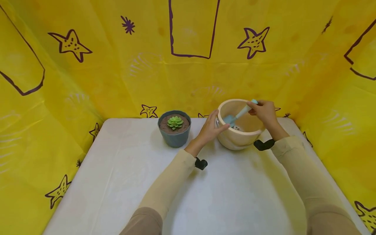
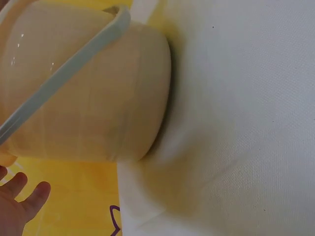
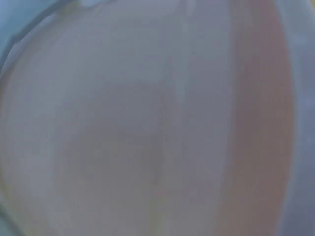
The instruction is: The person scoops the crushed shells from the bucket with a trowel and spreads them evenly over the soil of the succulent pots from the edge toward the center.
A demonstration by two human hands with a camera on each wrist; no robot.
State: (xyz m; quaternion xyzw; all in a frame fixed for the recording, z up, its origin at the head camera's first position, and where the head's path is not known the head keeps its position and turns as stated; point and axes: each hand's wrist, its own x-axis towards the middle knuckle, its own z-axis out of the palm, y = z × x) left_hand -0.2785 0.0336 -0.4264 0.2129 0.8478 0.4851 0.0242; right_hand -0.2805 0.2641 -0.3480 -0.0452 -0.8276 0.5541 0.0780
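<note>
A cream bucket (image 1: 239, 138) stands at the back right of the white table, its pale grey carrying handle (image 2: 64, 73) slanting across its side in the left wrist view. My right hand (image 1: 265, 112) pinches the light blue handle of a small toy shovel (image 1: 242, 112) above the bucket's right side. The shovel's blade points down inside, near small greyish bits (image 1: 236, 128). My left hand (image 1: 210, 127) is at the bucket's left rim, thumb over the front edge; its fingers (image 2: 37, 199) look spread and fairly straight. The right wrist view is blurred, mostly filled by pale surfaces.
Left of the bucket stands a blue-grey pot (image 1: 175, 138) with brown filling and a green succulent (image 1: 175, 122). The white table (image 1: 117, 182) ends at yellow cloth walls (image 1: 188, 81) printed with starfish, close behind the bucket.
</note>
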